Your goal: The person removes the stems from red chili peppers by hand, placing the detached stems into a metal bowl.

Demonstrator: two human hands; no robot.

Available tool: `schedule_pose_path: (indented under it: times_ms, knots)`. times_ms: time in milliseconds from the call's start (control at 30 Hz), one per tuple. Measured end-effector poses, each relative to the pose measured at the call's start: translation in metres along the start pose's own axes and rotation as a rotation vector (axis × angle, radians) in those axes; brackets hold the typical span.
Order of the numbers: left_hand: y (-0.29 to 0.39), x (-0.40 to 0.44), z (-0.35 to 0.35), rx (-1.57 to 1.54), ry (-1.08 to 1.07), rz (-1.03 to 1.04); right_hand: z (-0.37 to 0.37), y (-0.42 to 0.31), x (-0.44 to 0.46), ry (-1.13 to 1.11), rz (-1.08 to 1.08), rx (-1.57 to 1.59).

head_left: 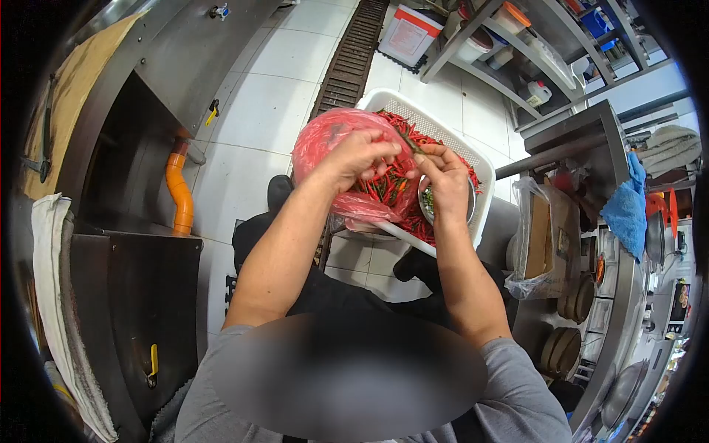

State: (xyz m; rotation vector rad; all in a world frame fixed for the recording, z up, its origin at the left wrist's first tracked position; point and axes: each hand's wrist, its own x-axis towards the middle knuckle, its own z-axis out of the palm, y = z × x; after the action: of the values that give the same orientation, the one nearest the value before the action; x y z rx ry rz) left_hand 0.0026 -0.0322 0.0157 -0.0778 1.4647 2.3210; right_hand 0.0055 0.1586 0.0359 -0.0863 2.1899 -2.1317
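Observation:
My right hand (pixel 444 181) pinches a dark green-brown chili pepper (pixel 409 142) between thumb and fingers, above the basket. Close to its left side is my left hand (pixel 362 158), fingers curled together; whatever they may hold is too small to make out. Under the left hand, a pink plastic bag (pixel 316 140) lies with its mouth spread over red, orange and green chilies (pixel 385 190). Loose red chilies (pixel 422 131) fill the white perforated basket (pixel 481 215) around it. A round metal bowl (pixel 473 203) with green bits sits partly hidden beneath my right hand.
My legs and dark shoes (pixel 279 193) flank the basket on the tiled floor. A drain grate (pixel 350 63) runs behind it. Steel cabinets with an orange pipe (pixel 178 193) stand left; a bagged cardboard box (pixel 543 240) and steel shelving (pixel 509 33) are right.

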Motion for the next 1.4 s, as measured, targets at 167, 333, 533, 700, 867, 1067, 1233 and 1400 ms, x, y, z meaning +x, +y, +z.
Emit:
schedule_pose_path:
  times_ms: [167, 333, 533, 700, 867, 1067, 1233, 1400]
  knots:
    - [-0.012, 0.005, 0.01, -0.114, -0.019, 0.055, -0.005, 0.011, -0.012, -0.094, 0.016, -0.179]
    - [-0.013, 0.007, 0.008, -0.038, -0.011, 0.047, -0.009, 0.007, -0.016, -0.18, 0.056, -0.337]
    - [-0.013, 0.01, 0.005, -0.096, 0.009, 0.031, -0.004, -0.002, -0.024, -0.154, -0.232, -0.775]
    - [-0.018, 0.012, 0.005, -0.128, -0.004, -0.001, -0.004, -0.003, -0.032, -0.172, -0.488, -0.817]
    - [-0.019, 0.008, 0.011, -0.002, -0.045, -0.109, -0.025, 0.012, -0.032, -0.363, -0.688, -0.897]
    - [-0.033, 0.017, 0.013, 0.129, -0.098, -0.189, -0.028, 0.014, -0.041, -0.545, -0.679, -0.957]
    - [-0.001, 0.008, -0.005, -0.085, 0.147, 0.126, -0.053, 0.005, -0.04, -0.201, -0.534, -0.892]
    - [0.029, -0.006, -0.044, -0.433, 0.237, 0.314, -0.089, 0.0, -0.032, -0.047, -0.479, -1.122]
